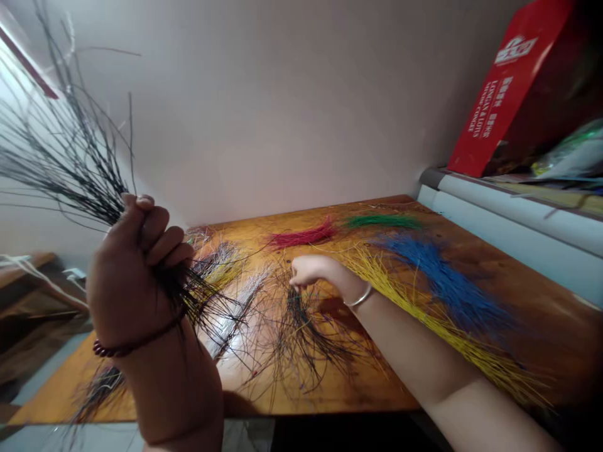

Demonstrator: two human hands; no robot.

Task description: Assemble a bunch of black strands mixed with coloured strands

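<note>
Head view. The left hand (pixel 136 276) is raised at the left of the frame, closed in a fist around a bunch of black strands (pixel 70 157). Its fingers (pixel 160 235) are pressed tightly together around the bunch, which is gripped near its middle, with long ends fanning out above and shorter ends hanging below the fist. A bead bracelet (pixel 132 342) is worn on that wrist.

The right hand (pixel 311 271), with a silver bangle (pixel 360 298) at the wrist, is extended low over the table (pixel 61 392). Its fingers (pixel 296 276) are drawn together at the tips, just over a tangled spread of loose black strands (pixel 301 333); whether a strand is pinched between them cannot be told.

Further strands are laid out in separate colour groups on the table: red (pixel 301 233), green (pixel 384 221), blue (pixel 443 282) and yellow (pixel 424 320). A red box (pixel 499 107) stands on a white ledge (pixel 518 213) beyond the table's right side.

Handling judged: a firm grip is best kept on the bunch, so that strands are not shed. Single strands are best taken by the fingertips, since the loose black pile is tangled and could snag.
</note>
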